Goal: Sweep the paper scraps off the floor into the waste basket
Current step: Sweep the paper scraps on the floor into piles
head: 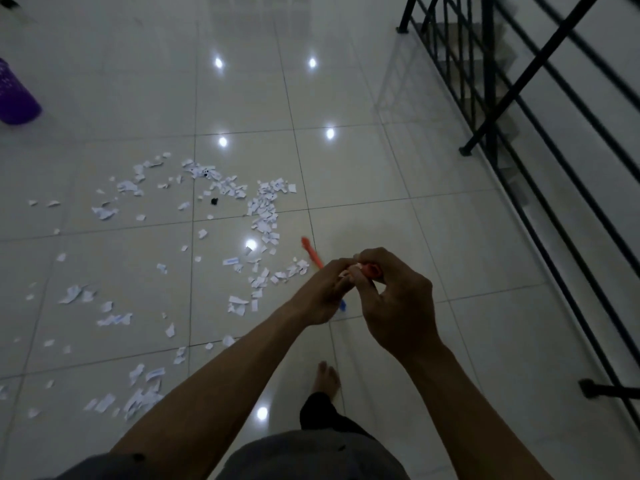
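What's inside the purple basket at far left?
Only the outer wall of the purple plastic basket shows; its opening lies outside the frame, so any contents are hidden.

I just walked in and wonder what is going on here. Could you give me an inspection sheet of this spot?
Surface: pale glossy floor of tiles, with lights mirrored in it.
Job's things: paper scraps scattered over the left half; purple basket at the far left edge, apart from them; orange handle, its working end unclear.
Clutter: small black bit among the scraps.
Grippers: left hand and right hand both grip the handle.
Cables: nothing seen.
Surroundings: black railing on the right; a bare foot on the floor.
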